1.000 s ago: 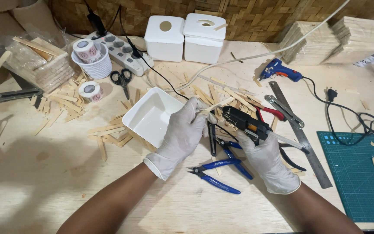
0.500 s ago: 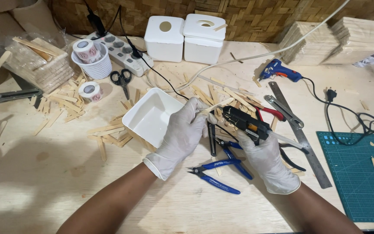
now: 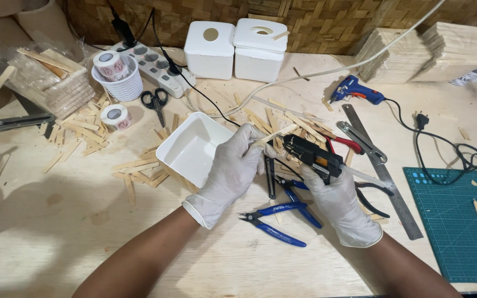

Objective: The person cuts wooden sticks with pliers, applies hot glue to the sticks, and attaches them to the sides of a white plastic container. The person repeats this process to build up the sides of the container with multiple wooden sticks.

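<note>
Both hands wear white gloves. My left hand (image 3: 230,174) pinches a thin wooden stick (image 3: 277,133) between its fingertips, just right of a square white plastic box (image 3: 191,148) that lies tilted on loose sticks. My right hand (image 3: 338,204) grips a black glue gun (image 3: 311,155) with its nozzle pointing left at the stick. The gun's black cord (image 3: 194,91) runs up to a white power strip (image 3: 158,63). Blue-handled pliers (image 3: 274,223) lie below the hands.
Several wooden sticks (image 3: 139,168) litter the bench. Scissors (image 3: 155,102), tape rolls (image 3: 116,117), a white cup (image 3: 118,83), two white lidded boxes (image 3: 236,49), a blue glue gun (image 3: 354,91), a steel ruler (image 3: 382,171), red-handled pliers (image 3: 344,144) and a green cutting mat (image 3: 459,221) surround the hands.
</note>
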